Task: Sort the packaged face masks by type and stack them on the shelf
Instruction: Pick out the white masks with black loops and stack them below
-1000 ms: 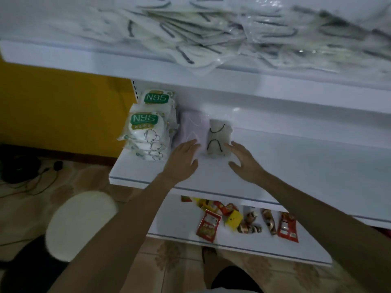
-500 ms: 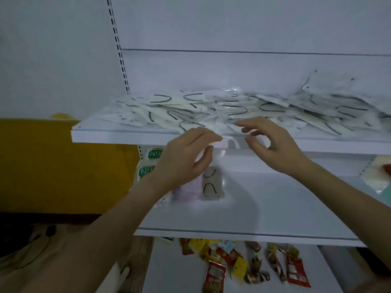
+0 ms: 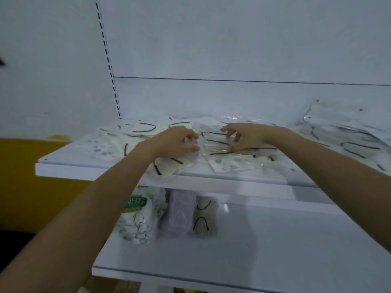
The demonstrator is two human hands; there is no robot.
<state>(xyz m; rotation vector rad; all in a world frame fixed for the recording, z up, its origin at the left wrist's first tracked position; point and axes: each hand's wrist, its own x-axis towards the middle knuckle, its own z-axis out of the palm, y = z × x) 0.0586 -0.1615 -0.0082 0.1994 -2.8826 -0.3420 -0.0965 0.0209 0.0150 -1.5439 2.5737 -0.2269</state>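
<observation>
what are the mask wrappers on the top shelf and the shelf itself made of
Mask wrappers: probably thin, clear plastic film with a glossy finish; they glint under the light and you can see through them. Upper shelf: smooth white board with a soft sheen, likely painted metal, though the look leaves that open.

Upper shelf [image 3: 84, 172]: loose unsorted pile of masks [image 3: 146, 130] in clear packs, mostly cream with black ear loops, overlapping and spread across the whole width. One flat pack [image 3: 213, 142] mid-pile is pinched at its edges by the left hand [image 3: 175, 142] and right hand [image 3: 247, 137].

Lower shelf [image 3: 264, 250], left rear: three stacks side by side, touching: N95 packs [image 3: 137, 218], lilac masks [image 3: 177, 216], cream masks with black loops [image 3: 205, 218].
</observation>
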